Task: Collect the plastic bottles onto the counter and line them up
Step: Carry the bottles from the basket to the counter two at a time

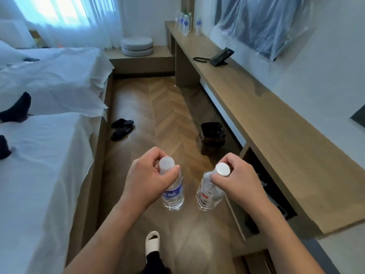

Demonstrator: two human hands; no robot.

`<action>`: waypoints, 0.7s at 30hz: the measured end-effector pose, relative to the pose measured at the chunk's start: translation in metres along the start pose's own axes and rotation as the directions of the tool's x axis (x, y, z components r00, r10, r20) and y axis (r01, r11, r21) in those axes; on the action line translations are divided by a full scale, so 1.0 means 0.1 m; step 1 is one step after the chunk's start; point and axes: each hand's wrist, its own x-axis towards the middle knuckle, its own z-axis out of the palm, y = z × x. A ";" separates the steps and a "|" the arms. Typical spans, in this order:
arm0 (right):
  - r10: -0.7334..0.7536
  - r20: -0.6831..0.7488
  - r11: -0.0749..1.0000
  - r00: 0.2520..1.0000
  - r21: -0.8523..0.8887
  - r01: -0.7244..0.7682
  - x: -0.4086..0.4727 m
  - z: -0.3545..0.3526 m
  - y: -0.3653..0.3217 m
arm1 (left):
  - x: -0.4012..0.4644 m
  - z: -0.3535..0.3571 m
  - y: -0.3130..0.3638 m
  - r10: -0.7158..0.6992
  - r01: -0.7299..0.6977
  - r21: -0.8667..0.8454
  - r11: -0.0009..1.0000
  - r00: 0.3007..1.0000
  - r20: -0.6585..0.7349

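Observation:
My left hand (147, 179) pinches the neck of a clear plastic bottle with a blue label (173, 194), which hangs upright over the wooden floor. My right hand (238, 180) pinches the neck of a second clear bottle with a red and white label (207, 194), held just below its white cap. Both bottles hang side by side in front of me. The long wooden counter (276, 123) runs along the wall on my right. At its far end stand several more bottles with blue labels (184, 22).
A black telephone (220, 57) sits on the counter. A dark waste bin (212, 137) stands on the floor by the counter. Two white beds (49, 135) fill the left, with black slippers (121, 128) beside them. Round cushions (137, 46) lie on a low platform.

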 end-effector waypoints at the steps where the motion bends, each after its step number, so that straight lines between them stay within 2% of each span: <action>1: -0.006 -0.009 1.000 1.000 0.007 0.006 0.27 0.08 -0.07 | 0.26 -0.01 -0.12 -0.006 0.006 -0.003 1.000 1.000 -0.002; 9: -0.026 0.011 1.000 1.000 0.018 0.025 2.31 0.77 -0.83 | 2.44 -0.35 -0.86 0.016 -0.016 -0.008 1.000 0.999 0.040; 17: -0.036 -0.005 0.998 0.999 0.058 0.036 4.38 1.41 -1.37 | 4.54 -0.43 -1.63 -0.046 0.046 0.008 0.999 0.999 0.008; 21: -0.088 0.015 0.995 0.996 0.048 0.088 5.53 1.80 -1.58 | 5.59 -0.41 -2.05 -0.054 0.054 0.020 0.998 0.999 -0.005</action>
